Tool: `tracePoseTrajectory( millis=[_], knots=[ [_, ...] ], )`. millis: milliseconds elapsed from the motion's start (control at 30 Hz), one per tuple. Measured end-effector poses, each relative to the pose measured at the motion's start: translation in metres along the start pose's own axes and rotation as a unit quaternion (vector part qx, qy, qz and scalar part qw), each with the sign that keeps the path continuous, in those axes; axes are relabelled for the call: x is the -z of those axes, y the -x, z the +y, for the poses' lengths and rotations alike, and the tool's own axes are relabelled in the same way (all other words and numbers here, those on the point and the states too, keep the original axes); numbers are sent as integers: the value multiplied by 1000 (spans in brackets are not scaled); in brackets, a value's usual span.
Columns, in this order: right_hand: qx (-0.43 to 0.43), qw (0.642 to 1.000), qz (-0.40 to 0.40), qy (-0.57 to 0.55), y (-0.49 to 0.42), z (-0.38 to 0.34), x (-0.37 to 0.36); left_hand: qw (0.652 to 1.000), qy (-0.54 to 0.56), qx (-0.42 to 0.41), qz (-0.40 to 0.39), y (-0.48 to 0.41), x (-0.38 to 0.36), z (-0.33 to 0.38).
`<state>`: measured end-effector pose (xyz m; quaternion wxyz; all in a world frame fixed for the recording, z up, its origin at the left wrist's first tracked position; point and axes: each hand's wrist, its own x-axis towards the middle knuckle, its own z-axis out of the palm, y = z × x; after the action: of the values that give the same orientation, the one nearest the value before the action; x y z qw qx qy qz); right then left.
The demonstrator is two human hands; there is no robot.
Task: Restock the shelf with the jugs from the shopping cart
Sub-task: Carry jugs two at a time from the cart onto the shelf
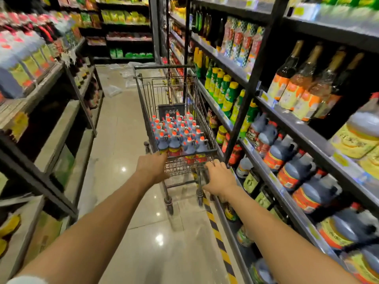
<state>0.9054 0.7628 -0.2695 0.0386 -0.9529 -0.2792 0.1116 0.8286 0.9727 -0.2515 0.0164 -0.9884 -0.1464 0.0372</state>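
Metal grip, left hand (152, 167): fingers wrap the bar at the near end of the shopping cart (143, 103), arm stretched forward.
Right hand (219, 177): grasps the same bar at its right corner, fingers curled over the top.
Jugs (178, 132): dark, orange-capped, standing upright in packed rows inside the cart basket.
Jug labels: red and yellow bands; the writing is too blurred to read.
Cart sign (171, 111): dark panel behind the jugs, print illegible.
Shelf (303, 130): just right of the cart.
Shelved jugs (287, 160): same dark kind with red-yellow labels, lined along one tier; text unreadable.
Floor tape (217, 232): yellow-black stripe along the shelf foot.
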Motion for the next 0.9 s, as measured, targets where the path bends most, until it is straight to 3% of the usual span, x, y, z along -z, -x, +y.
tracePoseTrajectory(
  millis=[533, 900],
  knots=[
    [-84, 993, -23, -83, -269, 48, -11, 996, -24, -55, -61, -267, -22, -37],
    [-156, 978, -56, -128, -372, 62, -43, 981, -25, -142, -128, -387, -78, -38]
  ],
)
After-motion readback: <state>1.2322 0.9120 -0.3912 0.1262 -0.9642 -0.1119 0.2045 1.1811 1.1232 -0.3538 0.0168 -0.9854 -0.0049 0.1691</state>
